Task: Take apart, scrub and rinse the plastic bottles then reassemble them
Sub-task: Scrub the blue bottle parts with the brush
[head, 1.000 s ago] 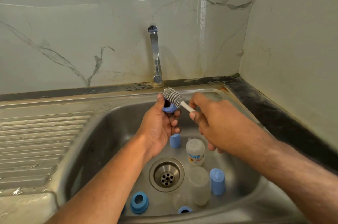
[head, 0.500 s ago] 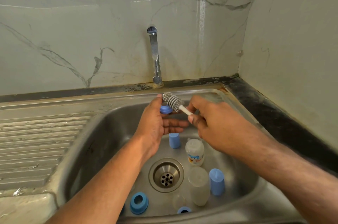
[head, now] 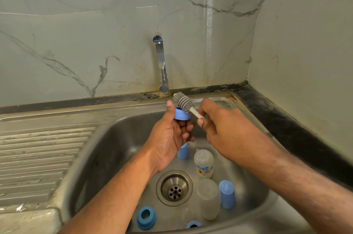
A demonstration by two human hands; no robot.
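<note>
Scrubbing a blue bottle ring over the sink

The left hand [head: 168,134] holds the blue ring [head: 182,114]; the right hand [head: 219,128] pinches the grey brush [head: 184,102] against it, above the sink [head: 118,138].

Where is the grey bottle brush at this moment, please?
In the head view the grey bottle brush is above the sink, just in front of the tap; the right hand holds its white handle, bristles against the blue ring.

Brushed steel sink [head: 114,138], glossy marble wall [head: 76,42], chrome tap [head: 161,61].

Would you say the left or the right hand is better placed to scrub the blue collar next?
Right hand: it holds the bottle brush, bristles at the blue collar, which the left hand steadies.
</note>
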